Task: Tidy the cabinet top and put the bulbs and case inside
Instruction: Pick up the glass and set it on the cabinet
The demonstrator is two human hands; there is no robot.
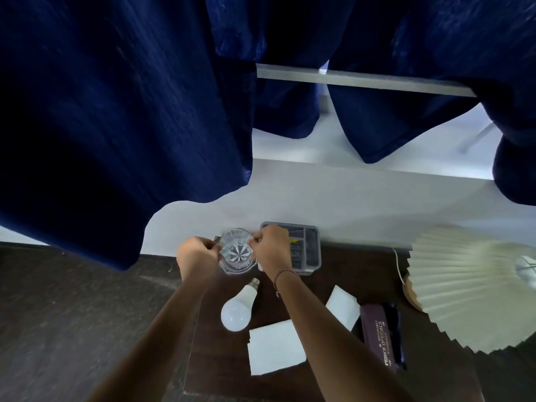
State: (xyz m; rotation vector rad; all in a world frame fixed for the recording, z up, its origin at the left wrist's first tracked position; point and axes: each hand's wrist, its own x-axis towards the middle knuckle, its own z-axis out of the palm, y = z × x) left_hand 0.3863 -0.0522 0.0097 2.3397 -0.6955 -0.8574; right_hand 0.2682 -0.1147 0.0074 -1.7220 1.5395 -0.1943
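White and frosted, the bulb (238,309) lay on the dark cabinet top (319,384), just in front of a cut-glass vase (236,251). The left hand (198,255) and right hand (271,248) pinched the vase's rim from either side, fingers curled. The maroon case (381,336) lay right of the bulb, beyond white papers (275,348).

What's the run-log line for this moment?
both hands: left hand, right hand gripping glass jar | bulb lying on cabinet top | case untouched
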